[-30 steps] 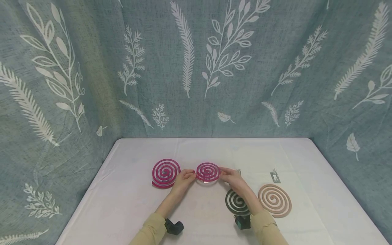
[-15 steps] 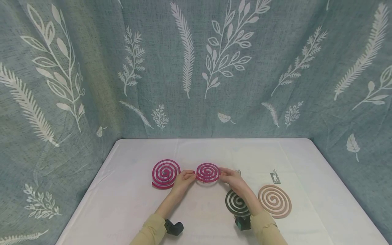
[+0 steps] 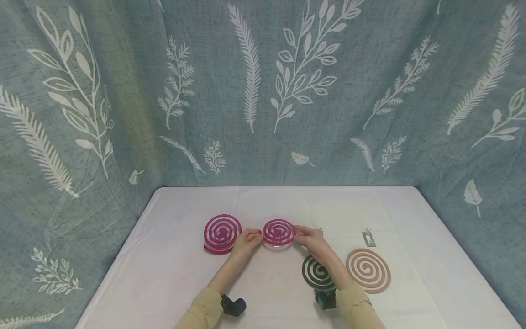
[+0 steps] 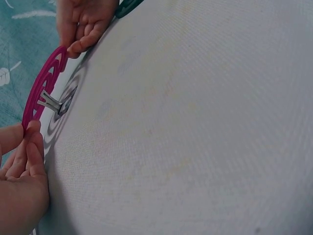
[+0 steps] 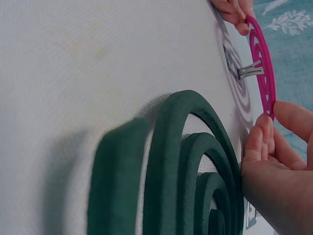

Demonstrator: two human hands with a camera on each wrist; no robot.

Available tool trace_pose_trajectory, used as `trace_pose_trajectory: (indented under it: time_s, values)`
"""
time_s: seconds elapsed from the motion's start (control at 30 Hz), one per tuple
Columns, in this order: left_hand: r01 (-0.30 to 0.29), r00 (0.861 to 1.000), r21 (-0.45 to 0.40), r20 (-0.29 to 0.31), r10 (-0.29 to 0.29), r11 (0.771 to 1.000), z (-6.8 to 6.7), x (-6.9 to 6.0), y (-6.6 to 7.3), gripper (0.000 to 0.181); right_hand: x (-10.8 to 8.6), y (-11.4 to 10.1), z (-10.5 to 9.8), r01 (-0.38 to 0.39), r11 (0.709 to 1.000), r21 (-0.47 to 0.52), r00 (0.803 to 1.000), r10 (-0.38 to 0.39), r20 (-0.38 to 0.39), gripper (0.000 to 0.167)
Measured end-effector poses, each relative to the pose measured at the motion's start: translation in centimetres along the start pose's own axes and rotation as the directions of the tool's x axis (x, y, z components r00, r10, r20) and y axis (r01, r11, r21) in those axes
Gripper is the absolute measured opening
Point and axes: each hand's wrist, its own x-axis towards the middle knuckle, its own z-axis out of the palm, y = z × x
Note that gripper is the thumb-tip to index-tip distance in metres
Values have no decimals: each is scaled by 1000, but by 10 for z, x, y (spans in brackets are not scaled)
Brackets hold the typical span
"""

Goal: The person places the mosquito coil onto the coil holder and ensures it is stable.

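A pink mosquito coil is level above the white table, between both hands. My left hand pinches its left edge with thumb and fingers. At the opposite edge, my right hand pinches the coil the same way. Under its middle, a small metal coil stand rises from the table, its prongs reaching the coil; whether they are seated in it I cannot tell. A second pink coil sits left of my left hand. A dark green coil lies below my right wrist, partly covered by the forearm.
A brown coil lies on the table at the right. Behind it is a flat metal stand. Another stand shows partly behind my right hand. A patterned blue-green curtain encloses the back and sides.
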Motion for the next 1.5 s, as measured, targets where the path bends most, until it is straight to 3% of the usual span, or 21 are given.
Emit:
trace_pose_trajectory:
  time_s: [0.4,0.77,1.1,1.5]
  values:
    - [-1,1000,2,10,1,1000,-1,0,1,33,1,0,1,5,1000,-3,1000,-5,0,49]
    - [-10,1000,9,24,10,1000,-2,-3,10,30,2,-1,0,-2,1000,-9,1000,2,3,49]
    - [-11,1000,11,15,11,1000,-1,0,1,34,1,-1,0,-11,1000,-3,1000,11,0,49]
    - [1,1000,1,10,-1,1000,-1,0,0,34,-1,-1,0,-6,1000,-4,1000,6,-1,50]
